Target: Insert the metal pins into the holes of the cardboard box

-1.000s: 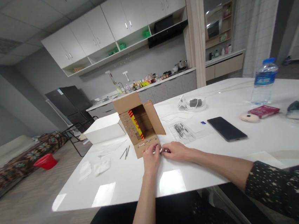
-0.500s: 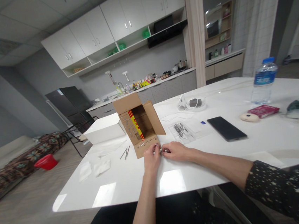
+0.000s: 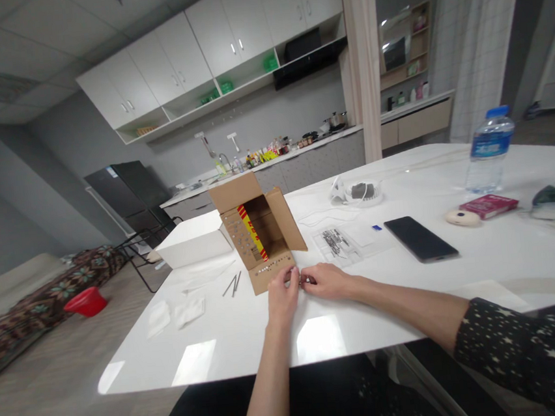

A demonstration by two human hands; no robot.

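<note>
Nothing much has shifted since the earlier frames: both hands stay at the near flap of the cardboard box (image 3: 259,238) on the desk (image 3: 461,282). Left hand (image 3: 280,294) and right hand (image 3: 324,280) pinch something tiny between their fingertips, too small to identify. Steady wrists on the desk and short, careful finger movements would likely help.

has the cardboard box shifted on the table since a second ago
No. The cardboard box keeps its place beside the white box and the table edge; both hands, left hand and right hand, stay at its front flap.

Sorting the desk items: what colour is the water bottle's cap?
Blue, matching its label; the water bottle shows in the head view.
</note>
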